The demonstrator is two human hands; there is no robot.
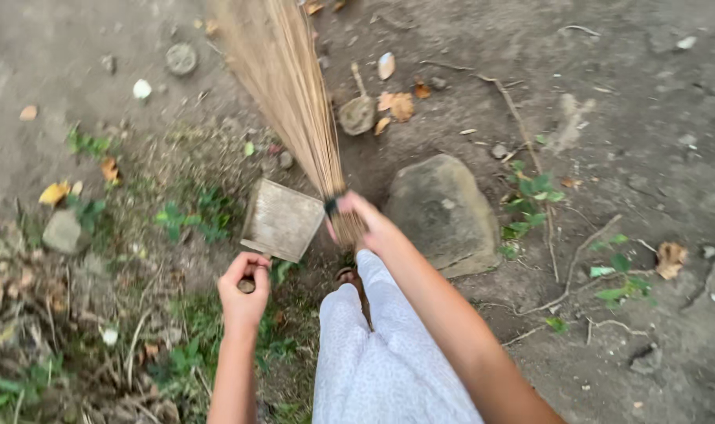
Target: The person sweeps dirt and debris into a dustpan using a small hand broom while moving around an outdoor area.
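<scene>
Head view, looking down at bare dirt ground [640,86]. My right hand [365,224] grips the bound end of a stick broom [291,86]; the fingers are wrapped tight around the bundle just below its dark binding. The bristles fan up and away toward the top edge of the view, tips out of sight.

My left hand [243,286] is closed in a fist around the handle of a square, weathered dustpan [281,220]; fingers curled together, handle end just showing inside the fist. The pan sits just left of the broom's bound end, tilted, its far corner near the bristles.

Surroundings: a large flat grey stone [444,212] lies directly right of the right hand, close beside it. A small round stone [357,115] with dry orange leaves [397,104] sits beyond, next to the bristles. Green weeds [188,216] and dead twigs are left of the pan. A thin root [522,126] runs across the ground on the right. Pale patterned trousers [381,361] fill the lower centre.
</scene>
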